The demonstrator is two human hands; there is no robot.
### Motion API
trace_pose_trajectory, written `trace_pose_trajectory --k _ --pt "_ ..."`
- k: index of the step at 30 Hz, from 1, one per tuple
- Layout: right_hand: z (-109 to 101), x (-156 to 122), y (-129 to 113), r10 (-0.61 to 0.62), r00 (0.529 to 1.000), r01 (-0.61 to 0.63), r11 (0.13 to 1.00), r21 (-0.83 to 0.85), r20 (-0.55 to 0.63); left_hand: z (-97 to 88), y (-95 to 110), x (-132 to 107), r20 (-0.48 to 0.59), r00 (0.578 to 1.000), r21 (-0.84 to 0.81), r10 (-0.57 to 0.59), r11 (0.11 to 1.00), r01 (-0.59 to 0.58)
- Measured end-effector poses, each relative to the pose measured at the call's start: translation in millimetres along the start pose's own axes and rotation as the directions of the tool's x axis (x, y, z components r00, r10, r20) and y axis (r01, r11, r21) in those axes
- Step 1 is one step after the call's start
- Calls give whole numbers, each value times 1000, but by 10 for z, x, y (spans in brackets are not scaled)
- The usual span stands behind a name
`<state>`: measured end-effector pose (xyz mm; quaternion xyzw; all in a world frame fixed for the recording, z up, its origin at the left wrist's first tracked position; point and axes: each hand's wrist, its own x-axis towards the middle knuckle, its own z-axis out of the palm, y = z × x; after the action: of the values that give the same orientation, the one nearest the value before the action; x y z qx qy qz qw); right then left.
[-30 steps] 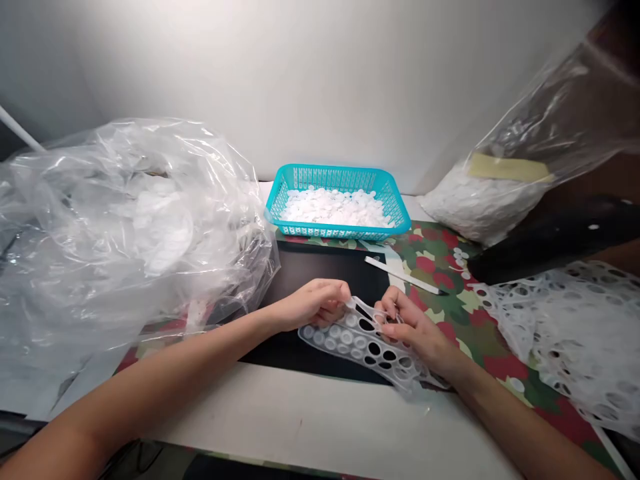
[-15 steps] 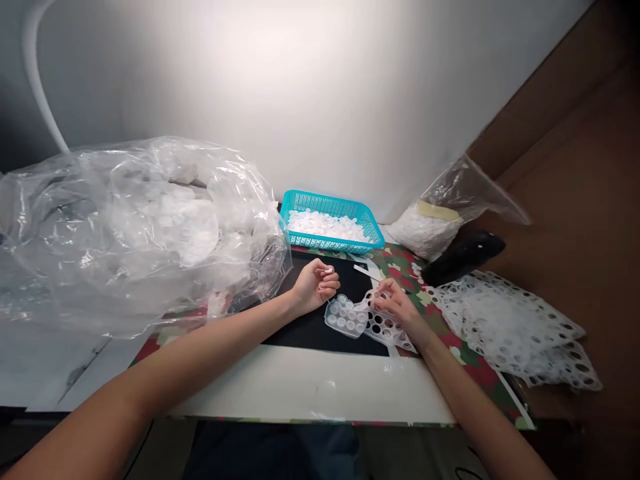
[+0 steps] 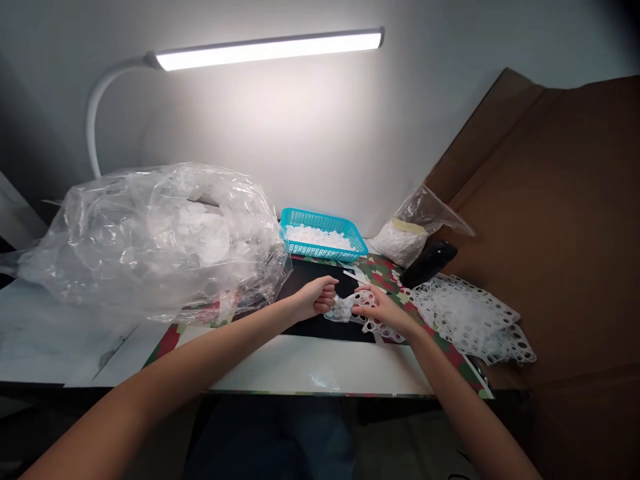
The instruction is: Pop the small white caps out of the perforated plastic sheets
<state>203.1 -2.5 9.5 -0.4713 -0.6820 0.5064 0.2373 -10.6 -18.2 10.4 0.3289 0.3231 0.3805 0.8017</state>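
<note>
My left hand [image 3: 317,297] is curled closed above the near-left part of a clear tray of round cups [image 3: 342,309]. Its fingers hide what lies inside; small white discs showed in it a moment ago. To its right, my right hand [image 3: 379,308] has thumb and fingers pinched on a white plastic sheet with round holes [image 3: 373,325], which overlaps the tray's right side. Tray and sheet lie on a black mat [image 3: 300,327]. A thin white stick-like tool [image 3: 356,277] rests just behind my right hand.
A turquoise basket [image 3: 327,255] of small white discs stands at the back. A large clear bag [image 3: 150,233] fills the left. At right are a bag of white pieces [image 3: 400,244], a black object [image 3: 429,263], stacked perforated sheets [image 3: 465,317] and cardboard [image 3: 560,220]. A lamp [image 3: 270,50] shines above.
My view has tilted up, bringing the lamp into sight. My left hand has turned and closed further, hiding the white discs. My right hand stays at the perforated sheet, with its fingers shifted.
</note>
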Motion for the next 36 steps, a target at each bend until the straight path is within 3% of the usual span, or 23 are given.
trace_pose_trajectory --k 3,5,10,14,20,27,36 --pt "19 68 -90 -19 999 19 1000 13 30 116 -13 -132 -1 999 216 40 976 -39" --pt "16 118 -171 -44 998 42 998 48 45 165 -15 -175 -22 991 360 131 926 -115" --pt "65 260 -242 -106 994 98 979 181 31 89 -14 -95 -22 908 630 418 712 -312" --pt "188 364 -159 -134 990 118 961 251 47 -62 -56 10 26 867 737 498 577 -353" --pt "282 396 -22 -116 991 94 950 297 59 -154 -139 75 125 843 789 524 463 -404" --pt "284 358 28 -119 989 85 942 324 85 -156 -150 45 182 829 785 529 429 -446" --pt "217 317 47 -149 974 92 948 306 169 -154 -118 45 142 865 740 481 529 -416"
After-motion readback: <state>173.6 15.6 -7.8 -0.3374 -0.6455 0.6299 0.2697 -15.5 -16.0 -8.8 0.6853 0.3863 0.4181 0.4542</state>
